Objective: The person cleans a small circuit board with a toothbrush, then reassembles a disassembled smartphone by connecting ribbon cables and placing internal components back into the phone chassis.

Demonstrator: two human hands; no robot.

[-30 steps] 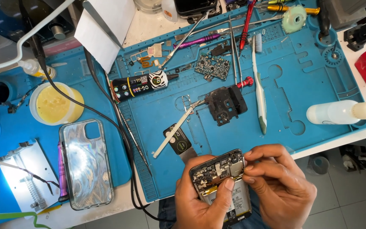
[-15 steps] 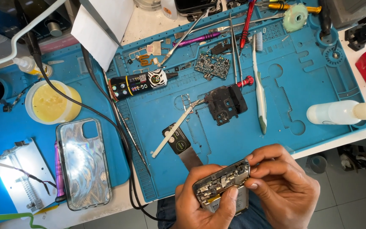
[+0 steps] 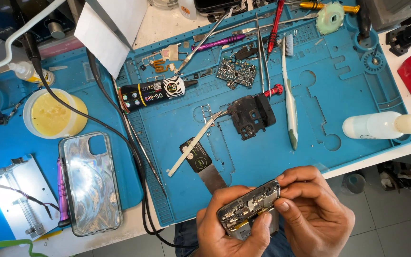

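1. Head view: the opened phone [image 3: 249, 208] sits in both hands just off the near edge of the surface, its long axis running from lower left up to upper right, bare circuitry facing up.
2. The left hand [image 3: 231, 232] grips its lower end, thumb pressed on the edge; the right hand [image 3: 312, 214] pinches the upper end.
3. Just beyond lie a flat metal pry blade [image 3: 201, 164] and a white spudger [image 3: 193, 145] on the ribbed blue mat [image 3: 357, 85].
4. A black frame piece [image 3: 251, 115], a glossy clear phone case [image 3: 90, 183] and a glue tube [image 3: 153, 91] rest farther off.
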